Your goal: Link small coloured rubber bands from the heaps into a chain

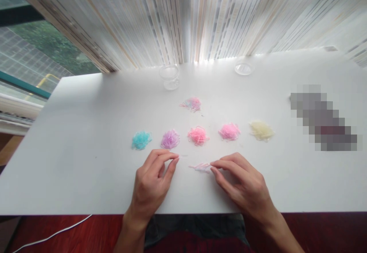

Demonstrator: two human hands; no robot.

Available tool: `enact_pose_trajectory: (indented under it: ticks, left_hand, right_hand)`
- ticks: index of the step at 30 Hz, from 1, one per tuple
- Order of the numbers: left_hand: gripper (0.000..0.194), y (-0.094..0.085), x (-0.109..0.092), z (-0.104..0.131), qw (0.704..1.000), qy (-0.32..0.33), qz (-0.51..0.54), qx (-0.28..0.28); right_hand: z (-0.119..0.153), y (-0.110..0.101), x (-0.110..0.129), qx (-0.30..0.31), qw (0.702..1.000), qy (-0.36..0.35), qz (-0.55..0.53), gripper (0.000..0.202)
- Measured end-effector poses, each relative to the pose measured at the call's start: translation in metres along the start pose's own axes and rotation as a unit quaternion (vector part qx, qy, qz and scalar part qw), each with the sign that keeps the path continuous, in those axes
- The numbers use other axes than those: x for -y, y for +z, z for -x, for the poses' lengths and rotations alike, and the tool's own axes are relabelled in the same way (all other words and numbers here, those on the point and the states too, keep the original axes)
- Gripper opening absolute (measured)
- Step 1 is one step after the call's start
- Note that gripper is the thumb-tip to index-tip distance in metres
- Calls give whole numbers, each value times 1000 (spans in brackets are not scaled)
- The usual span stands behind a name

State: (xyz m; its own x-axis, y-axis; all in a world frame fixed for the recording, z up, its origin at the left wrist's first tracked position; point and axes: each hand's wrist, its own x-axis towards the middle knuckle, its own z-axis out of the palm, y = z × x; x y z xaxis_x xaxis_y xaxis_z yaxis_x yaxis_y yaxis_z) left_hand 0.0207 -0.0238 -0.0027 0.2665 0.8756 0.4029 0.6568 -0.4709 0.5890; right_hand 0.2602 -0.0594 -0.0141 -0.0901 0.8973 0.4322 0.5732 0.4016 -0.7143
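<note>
My left hand pinches a thin pale strand between thumb and forefinger, below the purple pile. My right hand has thumb and forefinger close together at the right end of a small pile of pale pink and lilac strands; whether it grips one is too small to tell. Above the hands, a row of strand piles runs from teal through purple, coral and pink to pale yellow. A mixed pink and blue pile lies behind the coral one.
A clear round container stands at the back of the white table, and a clear round lid lies farther right. A blurred dark object is at the right. Striped curtains hang behind the table.
</note>
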Motion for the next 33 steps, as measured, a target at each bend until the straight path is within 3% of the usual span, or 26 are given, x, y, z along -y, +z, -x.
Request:
enact_pose_trajectory:
  ticks: [6, 14, 27, 30, 33]
  left_hand:
    - [6, -17, 20, -9, 998, -15, -53, -44]
    - [8, -24, 28, -24, 996, -8, -92, -11]
    - [20, -47, 33, -62, 974, -4, -150, 170]
    - [21, -45, 35, -67, 973, 7, -164, 162]
    - [18, -43, 33, -66, 979, 16, -166, 114]
  right_hand:
    - [-1, 0, 2, 1, 1000, -5, 13, 12]
    - [-5, -1, 4, -2, 1000, -2, 16, 13]
    - [-3, -1, 2, 12, 1000, 3, 5, 12]
    - [-2, -1, 2, 12, 1000, 7, 4, 13]
    - [-3, -1, 2, 11, 1000, 9, 4, 13]
